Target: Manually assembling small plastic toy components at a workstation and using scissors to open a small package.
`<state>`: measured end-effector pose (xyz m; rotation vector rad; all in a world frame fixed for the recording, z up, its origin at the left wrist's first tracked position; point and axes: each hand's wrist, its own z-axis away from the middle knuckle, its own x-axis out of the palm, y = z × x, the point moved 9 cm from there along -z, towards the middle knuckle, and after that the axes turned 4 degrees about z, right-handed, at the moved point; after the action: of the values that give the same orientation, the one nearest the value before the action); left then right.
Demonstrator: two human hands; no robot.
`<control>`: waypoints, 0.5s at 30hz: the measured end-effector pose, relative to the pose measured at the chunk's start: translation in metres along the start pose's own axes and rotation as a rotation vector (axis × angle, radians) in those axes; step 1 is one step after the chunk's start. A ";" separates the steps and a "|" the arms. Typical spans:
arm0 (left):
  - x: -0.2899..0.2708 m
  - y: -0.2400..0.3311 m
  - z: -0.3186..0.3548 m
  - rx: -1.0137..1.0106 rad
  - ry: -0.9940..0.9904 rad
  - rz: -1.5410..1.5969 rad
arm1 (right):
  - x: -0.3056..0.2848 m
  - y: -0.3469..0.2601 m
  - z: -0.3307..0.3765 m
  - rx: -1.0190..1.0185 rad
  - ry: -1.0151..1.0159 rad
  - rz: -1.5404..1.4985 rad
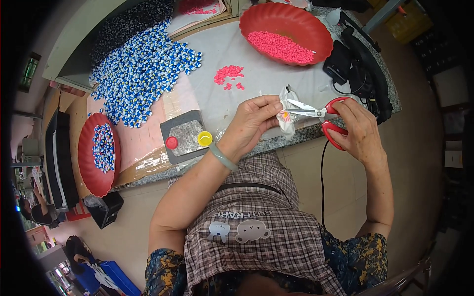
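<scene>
My left hand pinches a small white packet with a coloured print, held up over the table's front edge. In my right hand is a pair of red-handled scissors, fingers through the loops. The blades are parted and lie at the packet, beside my left fingertips; whether they cut into it I cannot tell. Past my hands, small pink pieces are scattered on the white table cover. A red scalloped bowl at the far right holds many more pink pieces.
At the left lies a large heap of small blue and white pieces. Nearer stands another red bowl with similar pieces. A grey plate bears a red cap and a yellow cap. Black devices with cables sit at the right edge.
</scene>
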<state>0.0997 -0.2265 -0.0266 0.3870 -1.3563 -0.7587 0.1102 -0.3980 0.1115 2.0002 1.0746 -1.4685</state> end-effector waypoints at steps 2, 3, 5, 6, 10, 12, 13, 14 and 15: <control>0.001 -0.003 -0.001 -0.024 -0.003 0.015 | -0.004 -0.002 -0.002 -0.020 -0.002 0.025; 0.001 -0.003 0.000 -0.026 0.000 0.016 | -0.006 -0.005 -0.003 -0.040 -0.003 0.050; 0.001 -0.006 0.001 -0.061 0.005 -0.071 | -0.008 -0.007 -0.003 -0.052 -0.013 0.076; -0.001 -0.006 0.000 -0.062 0.008 -0.070 | -0.008 -0.010 -0.004 -0.066 -0.020 0.104; -0.002 0.002 -0.003 0.042 -0.005 -0.403 | -0.014 -0.022 -0.004 -0.085 -0.021 0.175; -0.002 0.007 0.000 0.088 0.023 -0.520 | -0.013 -0.021 -0.002 -0.060 -0.057 0.170; 0.000 0.008 0.001 0.084 0.031 -0.554 | -0.013 -0.021 -0.001 -0.061 -0.058 0.168; -0.001 0.008 0.003 0.078 0.040 -0.589 | -0.012 -0.021 0.000 -0.058 -0.058 0.143; -0.001 0.008 0.004 0.078 0.040 -0.588 | -0.012 -0.020 0.001 -0.054 -0.057 0.120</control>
<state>0.0981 -0.2193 -0.0215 0.8806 -1.2436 -1.1729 0.0923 -0.3909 0.1244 1.9388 0.9441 -1.4111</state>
